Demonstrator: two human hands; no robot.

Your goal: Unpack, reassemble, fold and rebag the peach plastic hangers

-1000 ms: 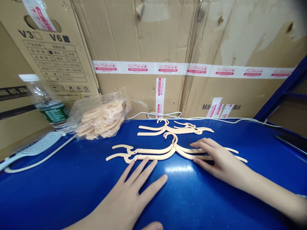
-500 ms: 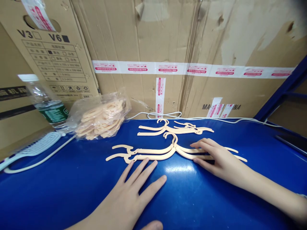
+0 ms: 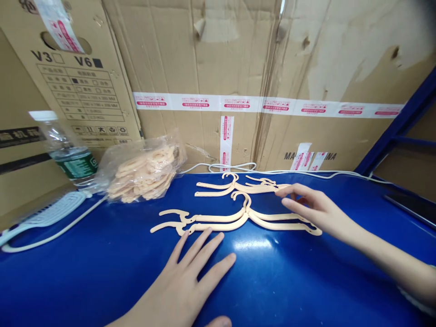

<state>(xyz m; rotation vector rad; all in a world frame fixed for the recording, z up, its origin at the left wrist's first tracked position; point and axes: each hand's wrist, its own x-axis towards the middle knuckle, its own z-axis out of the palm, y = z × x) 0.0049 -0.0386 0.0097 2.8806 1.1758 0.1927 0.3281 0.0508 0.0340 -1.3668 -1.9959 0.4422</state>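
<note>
Head view: hangers (image 3: 246, 213) lie near a bag (image 3: 116, 152) holding beige pieces (image 3: 146, 175).

My left hand (image 3: 180, 281) lies spread on a blue table (image 3: 272, 286), fingertips by the front cream hangers (image 3: 221, 226), my right hand (image 3: 318, 206) at the rear hangers' (image 3: 255, 188) right end, bagged pieces (image 3: 146, 170), bottle (image 3: 75, 164) beyond.
</note>
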